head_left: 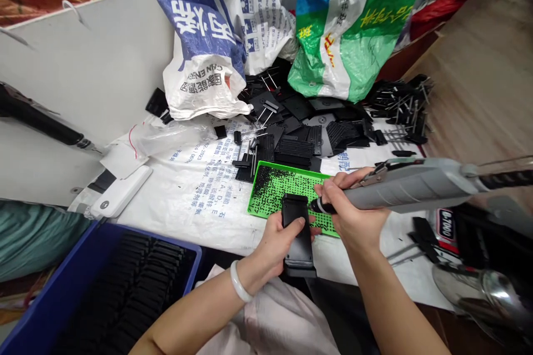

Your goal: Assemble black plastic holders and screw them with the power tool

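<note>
My left hand (pixel 278 237) is closed around a black rectangular plastic part (pixel 298 241), thumb pressed on its face. In my right hand (pixel 353 211) is a grey electric screwdriver (pixel 412 184), gripped near its front end. The driver's tip points left, close to the upper right edge of the part; whether they touch I cannot tell. Under and behind both hands lies a shallow green tray (pixel 255 199) with many tiny black screws (pixel 270 182), densest at its upper left.
Black plates (pixel 291 147) and parts with metal rods (pixel 406 105) are heaped behind the tray, below woven bags (pixel 204 28). A blue bin (pixel 194 266) of black parts stands lower left. Another screwdriver (pixel 45 116) hangs left, above a white device (pixel 125 191). A metal container (pixel 478 294) stands right.
</note>
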The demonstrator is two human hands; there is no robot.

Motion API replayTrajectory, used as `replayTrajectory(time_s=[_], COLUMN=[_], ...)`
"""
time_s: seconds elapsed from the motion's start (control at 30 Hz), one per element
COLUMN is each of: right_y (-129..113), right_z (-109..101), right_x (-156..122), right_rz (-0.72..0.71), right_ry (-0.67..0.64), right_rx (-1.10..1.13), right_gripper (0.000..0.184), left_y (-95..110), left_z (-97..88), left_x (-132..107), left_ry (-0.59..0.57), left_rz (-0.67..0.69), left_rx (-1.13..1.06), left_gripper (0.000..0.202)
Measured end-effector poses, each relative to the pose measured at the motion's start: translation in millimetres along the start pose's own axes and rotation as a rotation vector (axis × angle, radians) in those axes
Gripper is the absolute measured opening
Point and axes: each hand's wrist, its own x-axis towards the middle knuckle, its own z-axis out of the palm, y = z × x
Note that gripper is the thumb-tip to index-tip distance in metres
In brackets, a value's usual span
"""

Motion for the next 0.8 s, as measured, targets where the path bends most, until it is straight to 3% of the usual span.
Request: replayTrajectory(time_s=[0.37,0.53,0.67,0.73,0.8], right_y=[6.3,5.4,0.0,-7.0,-15.5], right_z=[-1.8,-10.0,-19.8,-28.8,-39.7], right_x=[-1.7,-1.7,4.1,12.2,21.6], right_rz=[0.008,0.086,0.064,0.063,0.025], right_ry=[-0.069,-0.285,-0.454,-0.450,-0.350], right_rx=[-0.070,-0.078,0.006,0.043,0.092], right_gripper=[0.031,0.029,0.025,0.025,0.024], left_y=[1.7,2.0,4.4,7.9,13.2], left_z=[-1.1,-2.1,-2.5,-3.2,-4.3], left_x=[-0.2,-1.7,-2.2,-3.4,-5.8], left_ry=[0.015,-0.020,-0.029,-0.095,-0.169], left_rz=[0.023,0.022,0.025,-0.039,-0.097], left_rx=[0.029,0.037,0.031,0.032,0.059], left_gripper=[0.033,0.036,0.037,0.036,0.036])
